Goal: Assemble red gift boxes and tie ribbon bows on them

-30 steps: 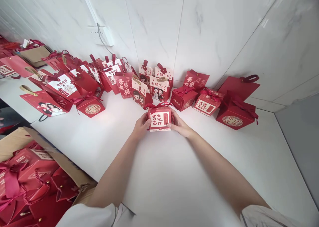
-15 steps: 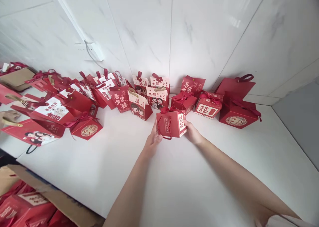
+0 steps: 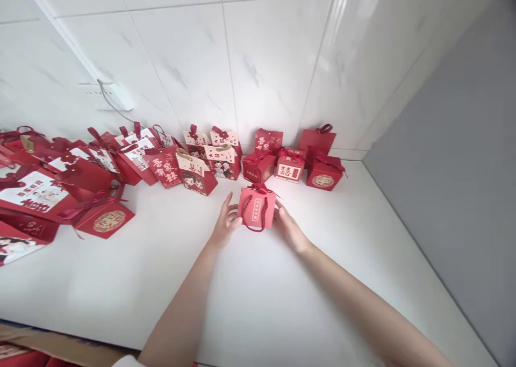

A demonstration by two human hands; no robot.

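A small red gift box [image 3: 269, 200] with a ribbon bow on top and a twisted cord handle on its front is between my two hands. My left hand [image 3: 226, 223] grips its left side, the thumb at the lower edge and the index finger raised off it. On the right side, the fingers of my right hand [image 3: 291, 228] press against the box, partly hidden behind it. Just behind stand a red box with a bow [image 3: 258, 168], a box with a white label [image 3: 289, 171] and a box with a round gold emblem [image 3: 323, 176].
Cream-topped gift boxes with cartoon figures [image 3: 196, 176] stand left of centre. Many more red boxes crowd the left, including one with a gold emblem [image 3: 108, 221]. A tiled wall [image 3: 274, 60] backs the white table [image 3: 250, 308]; a grey panel [image 3: 451, 168] borders the right. A cardboard carton [image 3: 80, 351] lies below.
The view has swung right. My hands have turned the gift box so its cord-handle side faces me; the white-labelled side no longer shows. My left index finger has come away from it.
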